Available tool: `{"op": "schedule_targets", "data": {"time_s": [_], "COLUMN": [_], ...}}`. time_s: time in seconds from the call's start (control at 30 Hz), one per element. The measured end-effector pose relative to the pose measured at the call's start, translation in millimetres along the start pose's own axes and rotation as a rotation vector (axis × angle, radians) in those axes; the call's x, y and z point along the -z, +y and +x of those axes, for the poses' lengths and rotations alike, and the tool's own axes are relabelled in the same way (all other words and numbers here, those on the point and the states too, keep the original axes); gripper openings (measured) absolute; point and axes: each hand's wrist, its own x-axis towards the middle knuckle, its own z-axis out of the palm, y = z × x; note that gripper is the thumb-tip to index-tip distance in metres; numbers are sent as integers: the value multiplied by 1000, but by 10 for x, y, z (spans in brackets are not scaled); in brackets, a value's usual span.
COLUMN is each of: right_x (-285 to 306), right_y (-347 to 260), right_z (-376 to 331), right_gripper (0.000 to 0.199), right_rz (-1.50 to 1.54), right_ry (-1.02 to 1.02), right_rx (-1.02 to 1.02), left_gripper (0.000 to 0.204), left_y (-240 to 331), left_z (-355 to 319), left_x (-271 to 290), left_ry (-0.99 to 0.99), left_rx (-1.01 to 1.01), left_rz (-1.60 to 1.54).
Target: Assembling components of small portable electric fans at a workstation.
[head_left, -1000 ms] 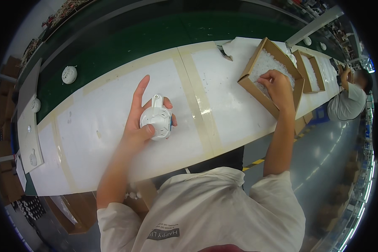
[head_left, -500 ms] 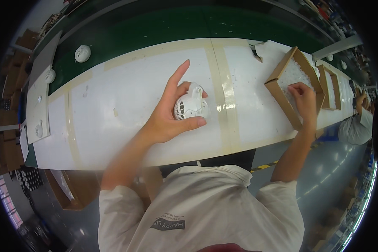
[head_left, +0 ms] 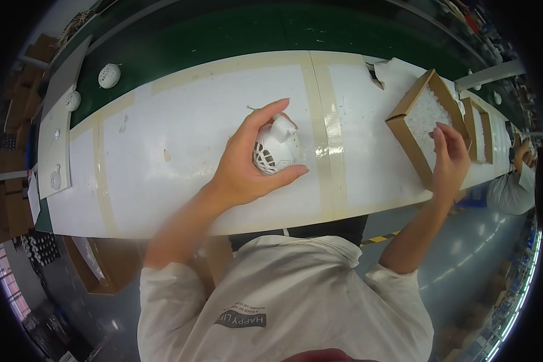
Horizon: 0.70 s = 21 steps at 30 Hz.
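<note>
My left hand [head_left: 235, 166] is wrapped around a white, dome-shaped plastic housing [head_left: 280, 151] with slotted openings in its side and a raised piece on top. It is held at the middle of the white-covered table [head_left: 181, 133]. To the right, my right hand [head_left: 451, 161] is over an open cardboard box [head_left: 409, 143] with its thumb and fingertips pinched together. Whatever lies between those fingertips is too small to make out. Many small clear pieces [head_left: 425, 117] fill the box beneath the hand.
Another white housing [head_left: 109, 76] rests on the green surface [head_left: 223, 36] at the far left, and several more lie along a pale board [head_left: 54, 151]. A second cardboard box [head_left: 480, 136] stands beyond the first. Another person's sleeve [head_left: 513, 192] shows at the far right.
My right hand has shifted right and slightly down over the box, its pinched fingertips now pointing upward. The housing has turned a little in my left hand, whose index finger now curls closer over it.
</note>
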Motion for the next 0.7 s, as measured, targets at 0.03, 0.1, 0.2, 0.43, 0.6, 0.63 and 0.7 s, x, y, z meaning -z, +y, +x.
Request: {"op": "schedule_targets", "data": {"time_s": [0.03, 0.1, 0.2, 0.43, 0.6, 0.63, 0.7], "right_x": [-82, -371, -780, -1149, -1372, -1397, -1410], "right_y": [-110, -311, -597, -867, -971, -993, -993], "right_z": [-150, -473, -819, -1119, -1271, -1301, -1317], "right_gripper": [18, 15, 13, 14, 15, 14, 14], "right_rz": [129, 382, 676, 866, 1118, 1185, 1251], "right_ry": [-35, -206, -499, -582, -560, -517, -472], "right_rx": [-30, -70, -193, -233, -330, -394, -459], "left_gripper": [94, 87, 90, 106, 119, 122, 125], "left_y": [-18, -46, -81, -136, -137, -127, -129], "left_z": [0, -5, -24, -11, 14, 13, 12], "left_x": [-6, -18, 5, -44, -21, -12, -9], "left_ry": [-3, 38, 35, 86, 60, 50, 38], "left_rx": [0, -79, -144, -237, -330, -323, -315], "left_rz": [-2, 42, 86, -75, 4, 49, 93]}}
